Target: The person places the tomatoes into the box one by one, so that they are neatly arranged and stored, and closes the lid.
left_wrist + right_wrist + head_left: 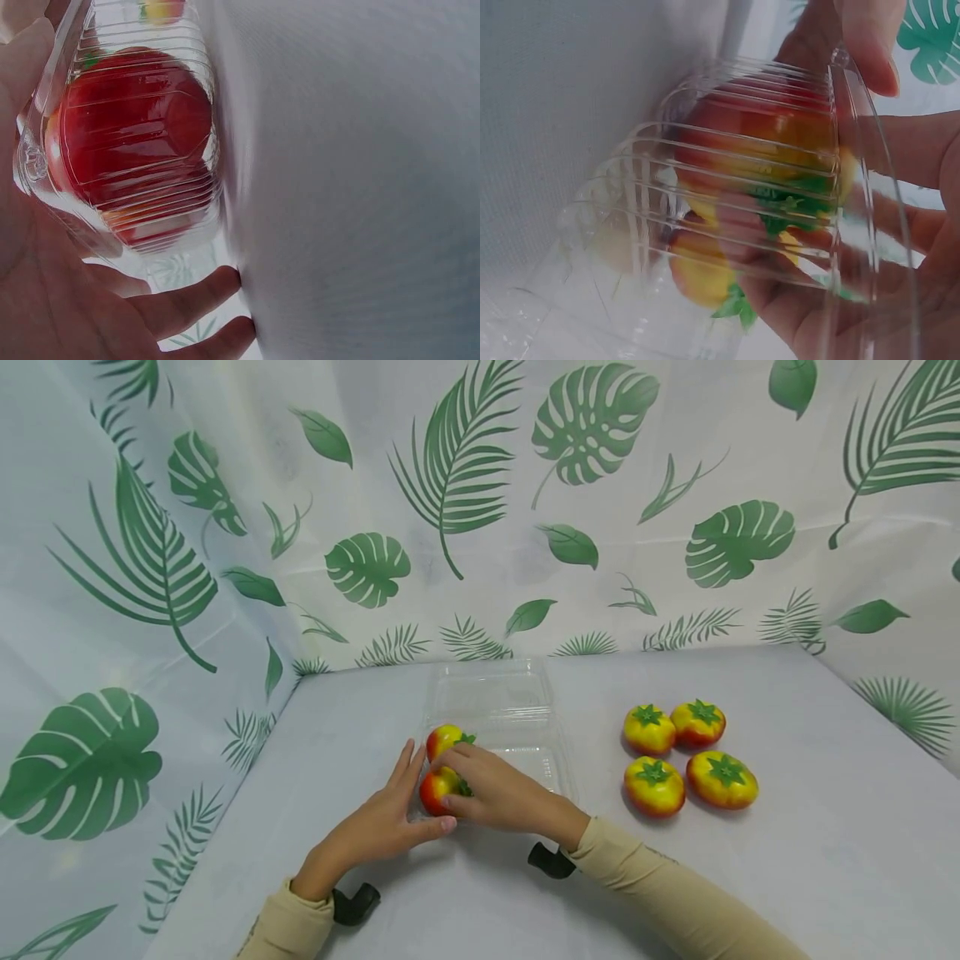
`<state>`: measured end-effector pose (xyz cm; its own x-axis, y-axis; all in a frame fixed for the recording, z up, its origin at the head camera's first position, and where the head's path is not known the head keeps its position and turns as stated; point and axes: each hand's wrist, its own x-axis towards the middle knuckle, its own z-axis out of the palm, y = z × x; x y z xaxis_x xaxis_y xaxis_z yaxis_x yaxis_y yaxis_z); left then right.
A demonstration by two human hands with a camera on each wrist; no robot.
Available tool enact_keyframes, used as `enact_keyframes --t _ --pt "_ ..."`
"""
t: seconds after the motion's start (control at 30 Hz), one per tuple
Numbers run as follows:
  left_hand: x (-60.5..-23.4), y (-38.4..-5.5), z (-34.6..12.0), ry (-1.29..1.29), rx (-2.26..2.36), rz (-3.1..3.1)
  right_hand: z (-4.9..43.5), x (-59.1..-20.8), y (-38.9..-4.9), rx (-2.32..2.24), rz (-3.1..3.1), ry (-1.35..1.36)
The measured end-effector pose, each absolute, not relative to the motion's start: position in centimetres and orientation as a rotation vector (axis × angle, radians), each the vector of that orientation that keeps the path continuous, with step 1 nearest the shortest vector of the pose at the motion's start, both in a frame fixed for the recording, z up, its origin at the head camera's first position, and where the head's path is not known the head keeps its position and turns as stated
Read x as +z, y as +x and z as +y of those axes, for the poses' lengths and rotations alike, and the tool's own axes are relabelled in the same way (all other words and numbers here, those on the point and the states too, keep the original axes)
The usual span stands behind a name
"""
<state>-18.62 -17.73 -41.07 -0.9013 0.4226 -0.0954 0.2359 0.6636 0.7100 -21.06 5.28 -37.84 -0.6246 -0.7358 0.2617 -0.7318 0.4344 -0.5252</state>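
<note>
A clear hinged plastic box (558, 752) lies with its lid (491, 687) folded back. In its left part sit two red-and-yellow toy tomatoes with green star-shaped leaves: a far one (446, 739) and a near one (437, 790). My right hand (498, 789) reaches into the box, with curled fingers and thumb gripping the near tomato, whose leaves point right. My left hand (378, 822) rests at the box's front left corner. Its fingers stretch along the left wall, and the thumb lies by the front edge. Through the wall, the left wrist view shows the tomato's red underside (139, 124).
On the white table (810, 852), several more toy tomatoes (655, 786) stand grouped to the right of the box, leaves up. Leaf-printed cloth (495, 527) hangs behind the table and at both sides. Dark curved pieces (551, 861) are at the wrists.
</note>
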Motion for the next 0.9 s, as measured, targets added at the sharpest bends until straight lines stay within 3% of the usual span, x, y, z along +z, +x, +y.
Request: enact_keyframes --t 0.9 --pt "-41.24 -18.78 -17.59 0.502 1.060 2.642 5.88 -38.11 -21.66 -1.055 2.566 -1.396"
